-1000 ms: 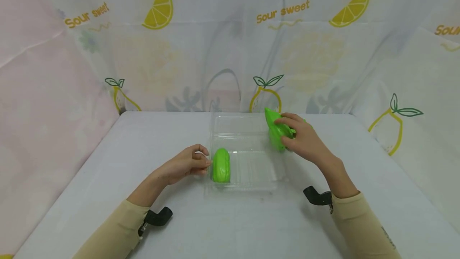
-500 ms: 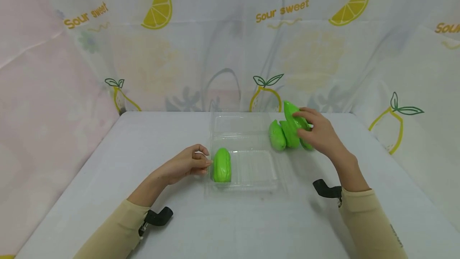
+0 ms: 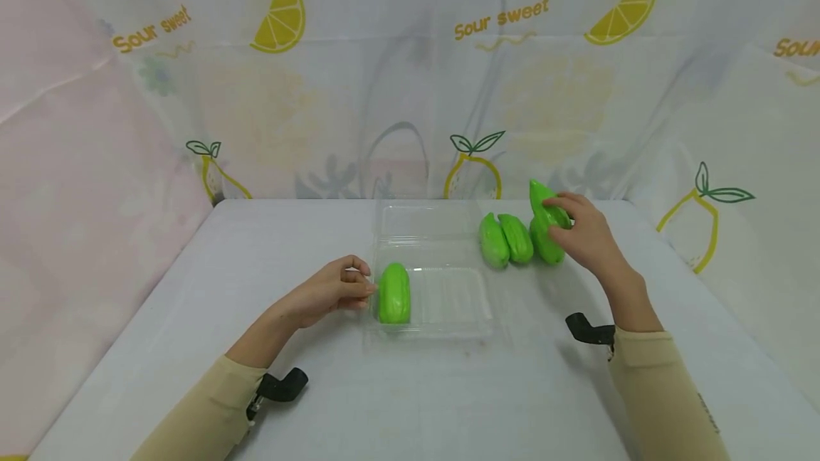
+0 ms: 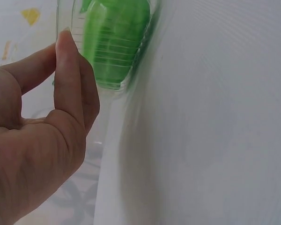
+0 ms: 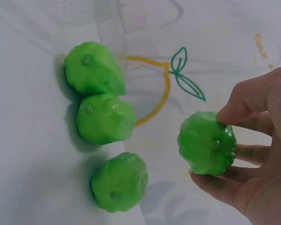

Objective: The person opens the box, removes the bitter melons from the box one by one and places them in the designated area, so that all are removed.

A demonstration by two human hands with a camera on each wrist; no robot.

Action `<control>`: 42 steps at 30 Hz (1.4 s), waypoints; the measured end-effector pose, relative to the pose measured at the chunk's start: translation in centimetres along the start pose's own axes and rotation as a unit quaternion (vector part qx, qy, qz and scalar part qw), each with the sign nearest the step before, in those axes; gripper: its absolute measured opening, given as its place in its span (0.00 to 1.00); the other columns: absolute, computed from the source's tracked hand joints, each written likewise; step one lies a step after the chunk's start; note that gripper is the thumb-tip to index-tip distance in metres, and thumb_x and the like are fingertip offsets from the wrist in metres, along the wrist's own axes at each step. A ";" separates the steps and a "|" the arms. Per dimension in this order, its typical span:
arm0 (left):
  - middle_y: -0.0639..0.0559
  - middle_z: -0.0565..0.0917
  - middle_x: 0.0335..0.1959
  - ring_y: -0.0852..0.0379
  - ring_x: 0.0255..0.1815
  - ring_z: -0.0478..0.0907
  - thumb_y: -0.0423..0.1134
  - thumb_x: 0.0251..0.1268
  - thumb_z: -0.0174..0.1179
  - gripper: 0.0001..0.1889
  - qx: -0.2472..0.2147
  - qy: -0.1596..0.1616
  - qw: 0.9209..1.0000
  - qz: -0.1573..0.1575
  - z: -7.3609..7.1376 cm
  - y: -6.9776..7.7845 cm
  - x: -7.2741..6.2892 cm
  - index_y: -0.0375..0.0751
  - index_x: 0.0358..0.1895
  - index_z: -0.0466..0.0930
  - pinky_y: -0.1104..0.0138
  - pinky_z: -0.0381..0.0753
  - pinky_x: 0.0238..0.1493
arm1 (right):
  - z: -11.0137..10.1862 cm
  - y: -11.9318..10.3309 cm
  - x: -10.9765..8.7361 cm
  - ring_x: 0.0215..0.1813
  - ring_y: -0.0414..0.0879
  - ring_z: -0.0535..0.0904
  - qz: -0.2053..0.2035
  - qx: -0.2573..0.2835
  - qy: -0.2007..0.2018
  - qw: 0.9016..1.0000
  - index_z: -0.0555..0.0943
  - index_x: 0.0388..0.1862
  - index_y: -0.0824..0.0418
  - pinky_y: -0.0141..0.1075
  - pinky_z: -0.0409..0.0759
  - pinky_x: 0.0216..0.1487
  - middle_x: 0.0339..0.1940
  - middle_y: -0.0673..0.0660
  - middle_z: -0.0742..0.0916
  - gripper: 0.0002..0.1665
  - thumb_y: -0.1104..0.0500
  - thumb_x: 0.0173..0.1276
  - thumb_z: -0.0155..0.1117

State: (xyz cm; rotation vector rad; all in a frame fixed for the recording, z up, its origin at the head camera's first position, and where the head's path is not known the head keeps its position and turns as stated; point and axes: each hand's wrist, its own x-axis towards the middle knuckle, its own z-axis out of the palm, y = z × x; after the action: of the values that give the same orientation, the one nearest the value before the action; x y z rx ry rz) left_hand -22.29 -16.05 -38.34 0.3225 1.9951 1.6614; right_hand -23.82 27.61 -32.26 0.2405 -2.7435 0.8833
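Observation:
My right hand (image 3: 592,237) holds a shiny green ridged fruit (image 5: 206,140) with a pointed end, gripped between thumb and fingers. In the head view it overlaps another such fruit (image 3: 548,249) on the table; the right wrist view shows a gap between them. Two more alike, a left one (image 3: 494,242) and a right one (image 3: 516,239), lie side by side just left of it. With thumb and fingertips my left hand (image 3: 329,287) pinches the left rim of a clear plastic clamshell box (image 3: 451,297). One green fruit (image 3: 394,294) lies lengthwise inside, against the box's left wall.
Behind the box's base its clear lid (image 3: 423,223) lies folded back. All of it stands on a white-covered table (image 3: 423,404). A lemon-print cloth (image 3: 397,77) hangs at the back and sides.
My right hand has moved right with the green fruit, away from the box's right side, uncovering the fruits beside the box. My left hand has stayed at the rim.

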 end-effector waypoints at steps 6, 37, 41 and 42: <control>0.50 0.77 0.38 0.60 0.36 0.80 0.35 0.69 0.61 0.21 -0.005 -0.002 1.000 0.000 -0.1 -0.2 0.1 0.33 0.56 0.61 0.72 0.85 0.42 | -0.4 1.2 0.0 0.74 0.71 0.60 0.024 -0.009 0.016 1.000 0.75 0.64 0.65 0.62 0.69 0.59 0.73 0.70 0.68 0.29 0.65 0.62 0.54; 0.50 0.78 0.37 0.58 0.35 0.80 0.35 0.69 0.61 0.19 -0.008 0.000 1.000 -0.009 0.0 -0.3 0.3 0.36 0.55 0.62 0.71 0.85 0.41 | 1.8 6.8 0.0 0.70 0.78 0.60 0.093 -0.072 -0.060 0.991 0.70 0.66 0.73 0.70 0.63 0.66 0.69 0.79 0.66 0.32 0.65 0.61 0.50; 0.50 0.78 0.38 0.58 0.35 0.81 0.36 0.69 0.61 0.19 -0.009 0.000 1.000 -0.009 -0.1 -0.4 0.4 0.36 0.55 0.63 0.71 0.85 0.41 | 1.9 6.8 0.0 0.70 0.77 0.60 0.088 -0.073 -0.065 0.991 0.69 0.67 0.73 0.69 0.63 0.67 0.69 0.79 0.66 0.34 0.65 0.60 0.51; 0.50 0.78 0.38 0.58 0.35 0.81 0.36 0.69 0.61 0.19 -0.009 0.000 1.000 -0.009 -0.1 -0.5 0.4 0.36 0.55 0.63 0.71 0.85 0.41 | 1.9 6.8 0.0 0.70 0.77 0.60 0.087 -0.072 -0.067 0.991 0.68 0.68 0.73 0.69 0.63 0.67 0.69 0.79 0.66 0.34 0.65 0.60 0.51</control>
State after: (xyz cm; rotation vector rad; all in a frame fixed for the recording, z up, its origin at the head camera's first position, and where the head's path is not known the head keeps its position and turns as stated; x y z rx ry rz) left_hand -22.57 -16.04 -38.86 0.2970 1.9756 1.6675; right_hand -25.75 31.94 -37.44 0.0340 -2.9736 0.7281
